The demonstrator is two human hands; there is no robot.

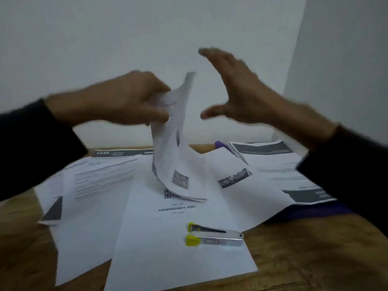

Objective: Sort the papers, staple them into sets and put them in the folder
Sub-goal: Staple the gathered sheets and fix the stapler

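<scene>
Two hands up: both raised over the wooden table [294,259], motion blur on both.
Left hand [126,101]: pinching the top of a small bunch of sheets [176,156], thumb and curled fingers on the crumpled top edge, bunch hanging down with its bottom edge brushing the pile.
Right hand [241,91]: spread wide, fingers straight, thumb out, holding nothing, just right of the hanging bunch.
Loose papers [94,185]: fanned all over the table, overlapping, no tidy stacks so far.
Stapler [214,236]: silver with yellow tips, lying on its side on the near sheet, untouched.
Folder [315,211]: purple, mostly buried under the right-hand papers, only edges showing.
Step in hand: probably squaring up this bunch before stapling.
Doing it well: bring that free palm against the side edge, ease off the crumpling pinch, tap the bottom edge on the table until the corners line up.
Watch out for: stapling while pages sit skewed, or dragging the loose pile around with the hanging edge.
Progress guess: early, nothing visibly filed yet.
</scene>
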